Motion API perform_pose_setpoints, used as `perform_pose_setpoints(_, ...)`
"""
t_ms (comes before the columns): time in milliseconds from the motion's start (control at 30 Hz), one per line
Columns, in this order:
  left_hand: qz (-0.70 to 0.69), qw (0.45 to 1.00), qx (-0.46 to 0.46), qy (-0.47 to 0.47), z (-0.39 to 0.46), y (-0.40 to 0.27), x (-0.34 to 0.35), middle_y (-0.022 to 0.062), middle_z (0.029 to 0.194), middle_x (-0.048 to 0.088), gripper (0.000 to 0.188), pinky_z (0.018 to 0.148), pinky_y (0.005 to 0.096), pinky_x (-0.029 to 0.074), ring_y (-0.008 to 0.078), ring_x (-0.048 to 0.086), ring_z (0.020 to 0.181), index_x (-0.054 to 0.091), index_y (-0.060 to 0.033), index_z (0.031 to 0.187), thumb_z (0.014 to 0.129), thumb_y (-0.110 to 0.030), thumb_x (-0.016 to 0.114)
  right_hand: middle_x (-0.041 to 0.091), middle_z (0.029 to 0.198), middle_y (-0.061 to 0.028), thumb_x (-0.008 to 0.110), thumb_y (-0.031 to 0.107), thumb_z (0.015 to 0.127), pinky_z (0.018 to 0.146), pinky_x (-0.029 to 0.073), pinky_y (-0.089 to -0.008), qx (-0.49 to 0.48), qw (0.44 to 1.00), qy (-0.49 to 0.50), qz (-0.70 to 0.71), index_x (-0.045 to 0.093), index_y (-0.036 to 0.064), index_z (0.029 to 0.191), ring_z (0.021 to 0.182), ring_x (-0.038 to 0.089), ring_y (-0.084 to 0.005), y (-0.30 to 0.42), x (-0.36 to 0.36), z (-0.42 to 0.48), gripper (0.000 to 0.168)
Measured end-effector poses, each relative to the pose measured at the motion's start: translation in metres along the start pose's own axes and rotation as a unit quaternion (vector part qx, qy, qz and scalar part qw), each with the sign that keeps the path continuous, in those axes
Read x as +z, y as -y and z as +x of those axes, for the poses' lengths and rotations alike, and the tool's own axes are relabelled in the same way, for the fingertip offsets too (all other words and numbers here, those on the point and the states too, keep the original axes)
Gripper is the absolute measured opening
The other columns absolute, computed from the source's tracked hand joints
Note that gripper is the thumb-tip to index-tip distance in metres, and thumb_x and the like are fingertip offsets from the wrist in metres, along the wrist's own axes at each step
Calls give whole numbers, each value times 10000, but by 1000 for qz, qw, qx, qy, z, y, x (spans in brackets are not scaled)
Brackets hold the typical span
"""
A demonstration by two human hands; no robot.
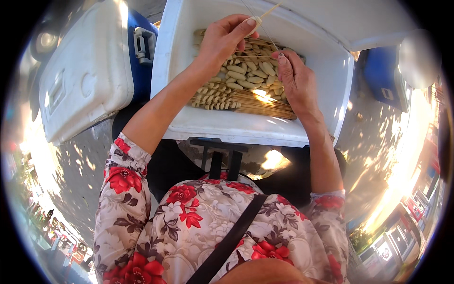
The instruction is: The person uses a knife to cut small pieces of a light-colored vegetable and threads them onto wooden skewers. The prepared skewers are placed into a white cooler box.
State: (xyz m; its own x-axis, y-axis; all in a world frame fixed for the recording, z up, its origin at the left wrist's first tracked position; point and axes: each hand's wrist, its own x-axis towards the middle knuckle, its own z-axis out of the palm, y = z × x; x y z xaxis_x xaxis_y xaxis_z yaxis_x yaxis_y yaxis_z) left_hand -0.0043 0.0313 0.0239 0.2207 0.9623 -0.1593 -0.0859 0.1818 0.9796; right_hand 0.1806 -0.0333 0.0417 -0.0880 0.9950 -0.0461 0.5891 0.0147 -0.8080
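Observation:
Above the far part of an open white cooler box (234, 127), my left hand (230, 39) pinches a pale, dough-like piece (256, 24) on a thin wooden skewer (271, 10). My right hand (296, 76), lower and to the right, grips the end of a thin strand (269, 37), possibly thread or wire, that runs up to the piece. Below both hands, pale oblong pieces (236, 75) lie loose in the box. A bundle of wooden skewers (262, 104) lies along its near side, with pale spiral-cut pieces (214, 97) on the skewers' left ends. More skewers lie farther back, partly hidden by my hands.
A closed blue and white cooler (85, 71) stands close on the left. Another blue cooler (385, 76) is at the right. The white box's lid (354, 21) is raised at the far right. A dark stand (220, 145) is between my knees and the box.

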Motion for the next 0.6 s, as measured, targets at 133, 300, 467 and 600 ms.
perform_pose_setpoints(133,52,999,14,4,1,0,-1,-17,760,614,349,519,203,348,37,467,587,645,-46,971,909,-384,586,578,661,-164,450,384,975,587,431,-420,3,1000,5,-9,586,35,1012,625,556,-374,-5,1,1,376)
perform_pose_setpoints(300,279,955,99,-15,-9,17,7,3,790,630,336,554,247,409,68,497,604,631,-30,993,898,-352,617,574,665,-188,431,367,982,587,416,-454,0,999,-9,-44,575,29,978,639,543,-408,-5,9,5,368)
perform_pose_setpoints(467,161,981,112,-6,1,24,2,35,776,634,379,576,255,432,90,543,651,601,-41,1116,887,-342,627,568,666,-202,417,360,986,595,410,-467,-8,999,-3,-44,563,23,955,656,541,-421,-11,11,5,369)
perform_pose_setpoints(600,43,997,-35,48,-5,8,5,28,793,627,375,547,220,391,65,568,714,579,-52,1151,911,-340,595,566,663,-202,413,361,987,594,406,-472,8,999,1,-32,550,20,920,653,537,-424,-10,9,1,374)
